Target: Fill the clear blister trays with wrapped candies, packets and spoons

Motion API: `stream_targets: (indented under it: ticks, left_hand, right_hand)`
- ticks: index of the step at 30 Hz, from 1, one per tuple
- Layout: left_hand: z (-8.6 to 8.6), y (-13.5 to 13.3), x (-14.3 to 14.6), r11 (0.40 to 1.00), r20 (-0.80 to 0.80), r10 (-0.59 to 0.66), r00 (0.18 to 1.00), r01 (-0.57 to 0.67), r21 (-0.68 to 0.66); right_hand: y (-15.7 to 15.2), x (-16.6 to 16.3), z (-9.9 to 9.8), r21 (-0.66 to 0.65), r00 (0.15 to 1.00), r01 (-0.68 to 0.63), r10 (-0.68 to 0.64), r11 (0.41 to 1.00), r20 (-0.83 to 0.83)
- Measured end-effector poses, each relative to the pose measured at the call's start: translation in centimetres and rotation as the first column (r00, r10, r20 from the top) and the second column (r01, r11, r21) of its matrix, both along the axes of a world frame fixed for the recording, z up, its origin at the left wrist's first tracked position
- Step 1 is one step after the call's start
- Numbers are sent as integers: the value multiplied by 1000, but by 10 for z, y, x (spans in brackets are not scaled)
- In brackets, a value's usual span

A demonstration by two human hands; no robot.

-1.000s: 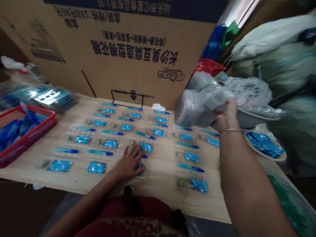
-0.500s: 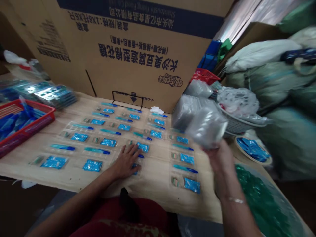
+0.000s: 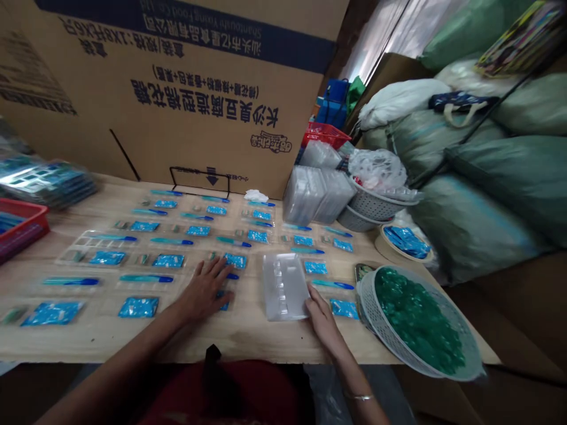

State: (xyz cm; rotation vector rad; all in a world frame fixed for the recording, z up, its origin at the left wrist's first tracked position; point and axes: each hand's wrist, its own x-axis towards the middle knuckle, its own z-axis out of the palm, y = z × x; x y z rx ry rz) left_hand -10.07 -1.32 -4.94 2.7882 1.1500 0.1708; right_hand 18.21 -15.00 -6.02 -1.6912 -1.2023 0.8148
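Observation:
My left hand (image 3: 206, 287) lies flat with fingers spread on a clear blister tray (image 3: 224, 298) holding a blue packet, in the middle of the wooden table (image 3: 257, 333). My right hand (image 3: 322, 316) rests at the near right corner of a stack of empty clear plastic trays (image 3: 284, 285) that lies on the table; its fingers touch the stack's edge. Several filled trays with blue packets (image 3: 138, 307) and blue-tipped sticks (image 3: 146, 278) lie in rows across the table.
A white basket of green pieces (image 3: 416, 321) sits at the right edge. Behind it are a roll holding blue packets (image 3: 405, 241), grey baskets (image 3: 376, 203) and more clear tray stacks (image 3: 315, 192). A big cardboard box (image 3: 177, 88) walls the back. A red basket (image 3: 20, 227) is at left.
My right hand carried the stack of clear trays down from the back right and set it on the table. The view shifted right. My left hand stayed put.

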Motion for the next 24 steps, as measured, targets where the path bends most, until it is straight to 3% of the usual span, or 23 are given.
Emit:
stream_targets:
  ticks: [3,8,13,18,20,22,24]
  left_hand:
    - [1,-1,1,1000,-1,3,1000,-3,-18]
    - [2,-1,1,1000,1,-4,1000,4,-27]
    - [1,-2,0,1000,-18,-20,1000,20,-11]
    - [1,0,3,1000,-37,-27,999,27,1]
    - [4,-1,4,1000,-46,-14,999,14,4]
    - [11,-7,6,1000,-36,13,999,-12,16]
    - [20,-21,8,1000,34,3,999,-4,10]
  right_hand:
    - [-6,4,8,-50,997,-43,40,998,-67]
    - [-28,-6,15,-127,958,-273,258,954,-126]
    - [-25,0,27,-108,951,-300,288,948,-108]
    - [-13,3,36,-175,875,-484,469,858,-121]
    - [-11,-1,35,-167,877,-479,477,862,-56]
    - [-14,-9,36,-79,902,-405,412,911,129]
    - [-20,-19,41,16,870,-404,378,915,315]
